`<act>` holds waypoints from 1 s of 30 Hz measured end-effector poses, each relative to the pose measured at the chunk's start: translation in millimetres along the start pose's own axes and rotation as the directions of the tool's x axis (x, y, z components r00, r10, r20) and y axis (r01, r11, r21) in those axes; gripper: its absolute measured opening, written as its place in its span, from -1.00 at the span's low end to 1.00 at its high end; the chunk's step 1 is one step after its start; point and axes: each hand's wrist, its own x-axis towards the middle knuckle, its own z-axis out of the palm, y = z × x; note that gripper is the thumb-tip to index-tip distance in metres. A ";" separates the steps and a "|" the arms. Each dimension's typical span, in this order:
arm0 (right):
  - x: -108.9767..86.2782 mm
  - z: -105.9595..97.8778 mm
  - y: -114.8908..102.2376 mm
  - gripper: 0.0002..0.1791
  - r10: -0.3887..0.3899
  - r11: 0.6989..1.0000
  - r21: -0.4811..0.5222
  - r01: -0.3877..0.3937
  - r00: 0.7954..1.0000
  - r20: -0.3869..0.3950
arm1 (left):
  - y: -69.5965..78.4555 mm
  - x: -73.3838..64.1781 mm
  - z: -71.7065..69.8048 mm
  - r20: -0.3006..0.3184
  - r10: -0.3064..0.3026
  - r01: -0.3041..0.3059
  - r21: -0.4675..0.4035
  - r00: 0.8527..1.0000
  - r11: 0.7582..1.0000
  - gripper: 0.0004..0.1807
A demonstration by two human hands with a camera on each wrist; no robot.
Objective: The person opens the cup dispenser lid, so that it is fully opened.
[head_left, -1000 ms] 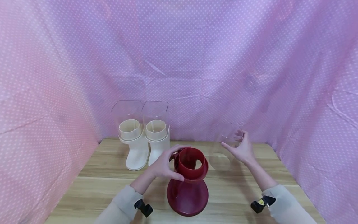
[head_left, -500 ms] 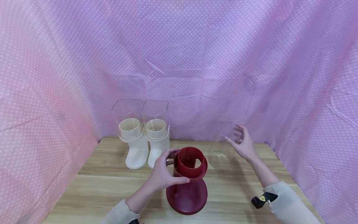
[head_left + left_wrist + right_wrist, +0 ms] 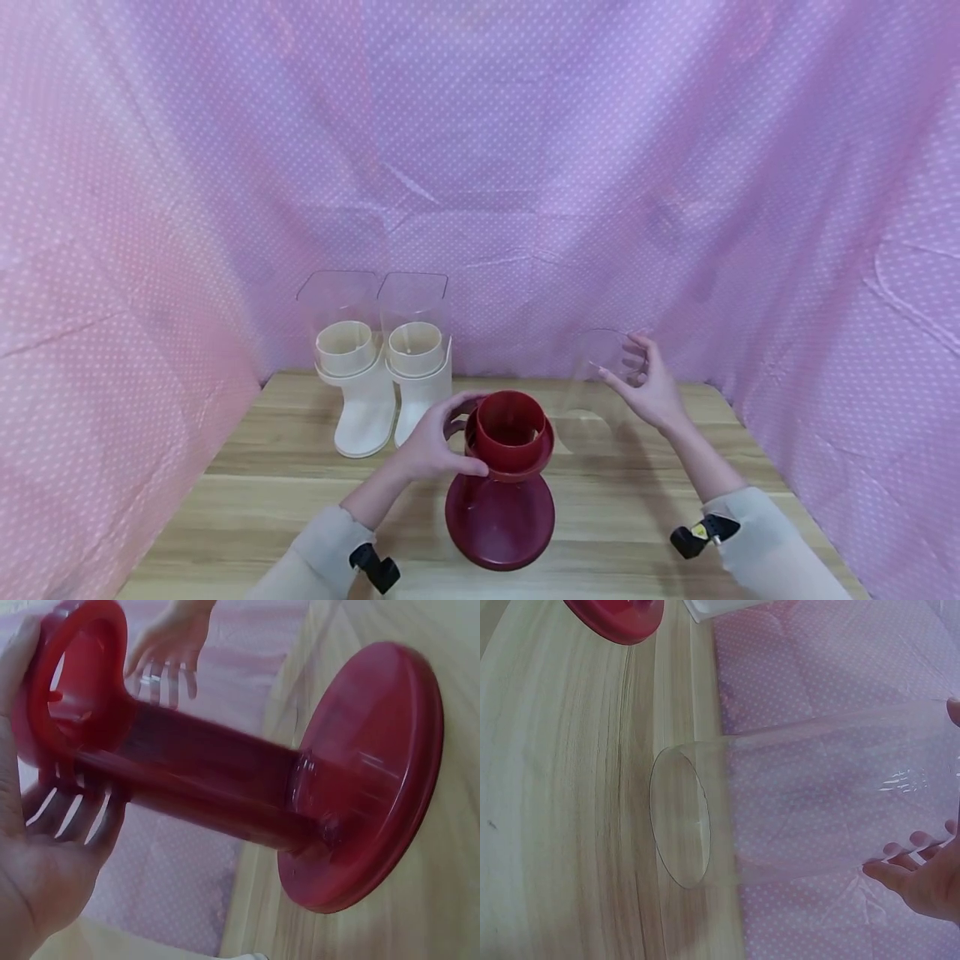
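Note:
A glossy red dispenser stand rises from a round base on the wooden table, with a ring and a red cup at its top. My left hand grips the ring from the left, thumb in front and fingers behind. In the left wrist view, the stand's column joins the ring to the base. To the right, my right hand holds a clear plastic cylinder near its upper end, thumb on one side and fingers round the other. Its open lower end is over the table.
Two cream dispenser stands stand side by side at the back left, each with a cream cup and a clear square-edged container above. Pink dotted cloth surrounds the table at the back and sides.
My right hand has shifted a little higher along the clear cylinder. The hole once visible in the red cup's right side no longer shows; my left thumb has shifted along the ring.

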 end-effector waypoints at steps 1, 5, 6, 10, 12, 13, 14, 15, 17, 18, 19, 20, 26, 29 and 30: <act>-0.1 0.2 0.7 -0.01 0.000 1.000 0.000 0.000 1.000 0.000 | -0.7 0.6 -1.1 0.018 0.002 -0.001 -0.007 1.000 1.000 0.07; -0.6 0.6 3.2 -0.02 0.005 1.000 -0.004 -0.005 1.000 0.003 | 2.6 -1.7 2.0 -0.004 -0.007 0.007 0.040 1.000 0.999 0.13; -0.7 0.5 3.6 -0.01 0.006 1.000 -0.005 -0.006 1.000 0.004 | 4.9 -3.1 4.7 -0.030 -0.011 0.013 0.068 0.999 0.998 0.15; -0.7 -0.7 4.5 -0.01 0.010 1.000 0.003 -0.010 1.000 0.006 | 16.0 -8.3 20.0 -0.167 -0.047 0.076 0.167 0.985 0.983 0.19; -0.5 -1.4 4.7 -0.01 0.008 1.000 0.009 -0.008 1.000 0.003 | 19.6 -9.1 26.6 -0.213 -0.054 0.097 0.194 0.976 0.976 0.16; -0.4 -1.7 4.8 -0.01 0.008 1.000 0.013 -0.008 1.000 0.002 | 21.0 -9.1 29.1 -0.230 -0.058 0.106 0.199 0.971 0.974 0.14; -0.4 -1.9 4.9 -0.01 0.007 1.000 0.013 -0.007 1.000 0.000 | 21.4 -9.1 30.7 -0.243 -0.056 0.107 0.203 0.969 0.973 0.12; -0.3 -2.0 5.0 -0.01 0.006 1.000 0.014 -0.006 1.000 -0.001 | 21.6 -9.0 31.7 -0.252 -0.056 0.109 0.201 0.966 0.973 0.10; -0.1 -1.9 5.1 -0.01 0.003 1.000 0.014 -0.003 1.000 0.001 | 20.4 -8.4 31.7 -0.258 -0.048 0.099 0.191 0.965 0.977 0.07; -0.1 -1.8 5.0 0.00 0.003 1.000 0.014 -0.003 1.000 0.002 | 19.3 -8.2 30.8 -0.255 -0.043 0.093 0.184 0.966 0.979 0.06; -0.2 -1.6 4.9 0.00 0.002 1.000 0.013 -0.002 1.000 0.003 | 18.2 -8.0 29.7 -0.248 -0.043 0.089 0.175 0.968 0.981 0.05; -0.3 -1.4 4.7 0.00 -0.001 1.000 0.012 0.000 1.000 0.003 | 16.7 -7.7 28.2 -0.239 -0.042 0.084 0.167 0.970 0.982 0.05; -1.0 -1.0 4.0 -0.01 -0.009 1.000 0.012 0.009 1.000 0.005 | 11.3 -3.9 19.7 -0.181 -0.051 0.082 0.170 0.982 0.982 0.06; -0.8 -0.8 5.0 -0.01 -0.008 1.000 0.016 0.008 1.000 0.009 | 16.6 -4.1 23.1 -0.200 -0.009 0.064 0.271 0.980 0.960 0.11; -0.6 -0.6 5.4 -0.01 -0.008 1.000 0.017 0.008 1.000 0.010 | 20.4 -4.5 26.3 -0.215 0.016 0.054 0.318 0.976 0.946 0.14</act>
